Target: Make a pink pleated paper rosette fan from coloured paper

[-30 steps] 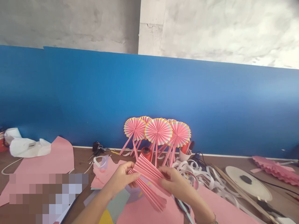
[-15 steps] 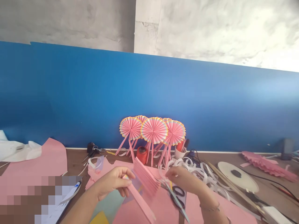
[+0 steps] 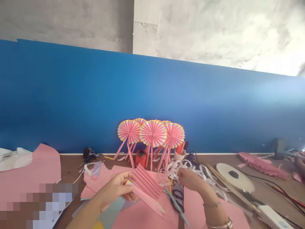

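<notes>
My left hand [image 3: 122, 187] is closed on one edge of a pleated pink paper [image 3: 147, 181], pinching it between thumb and fingers. The folds fan out to the right, above pink sheets [image 3: 164, 214]. Over the edge of a heap of curled white paper strips [image 3: 200, 170] is my right hand [image 3: 187, 178], fingers curled in and pointing down. What those fingers hold, if anything, is hidden. Just below the right hand lies a pair of scissors [image 3: 177, 203] with dark handles. Finished pink paper fans [image 3: 152, 133] with yellow edges stand behind both hands on folded paper legs.
A red tape-like roll [image 3: 141, 158] and a white cup of tools [image 3: 179, 156] stand by the fans. To the right are a cream disc [image 3: 234, 178], black cables, a white box [image 3: 274, 218] and ruffled pink paper [image 3: 263, 165]. A blue panel [image 3: 95, 95] rises behind.
The pleated paper has come to rest from a blur and shows its folds, still in my left hand. My right hand has moved right, away from it, to the white strips. The view has shifted slightly.
</notes>
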The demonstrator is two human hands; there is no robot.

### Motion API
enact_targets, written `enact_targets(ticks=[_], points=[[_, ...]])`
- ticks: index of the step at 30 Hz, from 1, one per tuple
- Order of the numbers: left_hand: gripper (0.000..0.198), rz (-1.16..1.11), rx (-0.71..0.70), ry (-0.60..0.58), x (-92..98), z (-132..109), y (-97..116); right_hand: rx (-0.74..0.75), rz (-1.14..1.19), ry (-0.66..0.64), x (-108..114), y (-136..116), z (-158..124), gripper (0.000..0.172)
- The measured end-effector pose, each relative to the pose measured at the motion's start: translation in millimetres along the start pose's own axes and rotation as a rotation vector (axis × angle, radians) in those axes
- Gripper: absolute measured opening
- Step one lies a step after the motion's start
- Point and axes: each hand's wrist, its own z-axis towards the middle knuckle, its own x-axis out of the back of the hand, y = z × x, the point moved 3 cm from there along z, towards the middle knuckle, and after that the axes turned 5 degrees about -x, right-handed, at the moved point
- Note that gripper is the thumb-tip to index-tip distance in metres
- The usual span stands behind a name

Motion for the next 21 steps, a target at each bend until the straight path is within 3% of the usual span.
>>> enact_targets(ticks=[7, 9, 14, 17, 21], points=[[0.043, 0.037, -0.073, 0.109, -8.7, 5, -3, -0.096, 0.122, 0.090, 32, -9, -23, 0.017], [0.052, 0.037, -0.084, 0.127, -13.3, 4, -3, -0.021, 0.215, 0.072, 37, -18, -33, 0.016], [0.073, -0.047, -0.175, 0.079, -29.5, -2, 1, 0.450, 0.753, -0.157, 42, -62, -60, 0.018], [0.083, -0.032, -0.188, 0.039, -38.7, -8, 3, 0.496, 0.811, -0.202, 38, -82, -69, 0.017], [0.082, 0.037, -0.189, 0.024, -47.2, -16, 9, 0.481, 0.790, -0.153, 31, -96, -75, 0.013]])
